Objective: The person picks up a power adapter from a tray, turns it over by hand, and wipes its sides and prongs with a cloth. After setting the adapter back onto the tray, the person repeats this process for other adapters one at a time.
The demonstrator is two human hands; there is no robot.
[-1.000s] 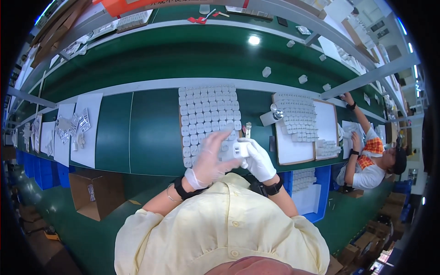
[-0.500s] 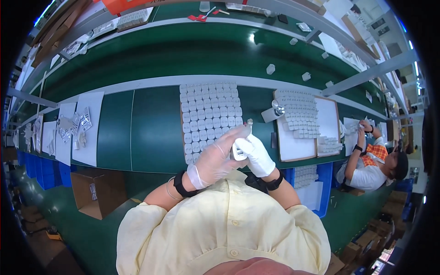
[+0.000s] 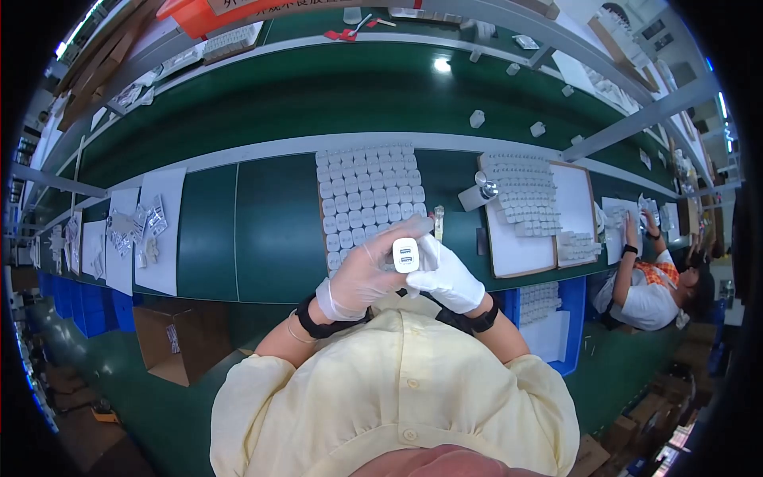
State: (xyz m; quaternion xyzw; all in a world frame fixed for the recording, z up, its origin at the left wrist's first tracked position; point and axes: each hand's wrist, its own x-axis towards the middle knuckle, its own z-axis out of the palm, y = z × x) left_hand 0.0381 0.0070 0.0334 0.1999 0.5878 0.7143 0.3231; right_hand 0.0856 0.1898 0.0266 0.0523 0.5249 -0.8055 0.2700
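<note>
- Now our left hand (image 3: pixel 364 274) and right hand (image 3: pixel 451 278), half-curled, hold one white charger (image 3: pixel 405 256).
- White blocks (image 3: pixel 367 198) stand in rows on the bench (image 3: pixel 274 215); which are finished, we cannot tell.

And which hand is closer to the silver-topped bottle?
Right. The right hand is below and slightly left of the bottle; the left hand is also below, but farther left.

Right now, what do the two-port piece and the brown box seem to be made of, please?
Two-port piece: probably white plastic, fairly smooth, judging by its rounded, moulded-looking rim. Brown box: likely matt cardboard, from its dull, flat panels.
</note>
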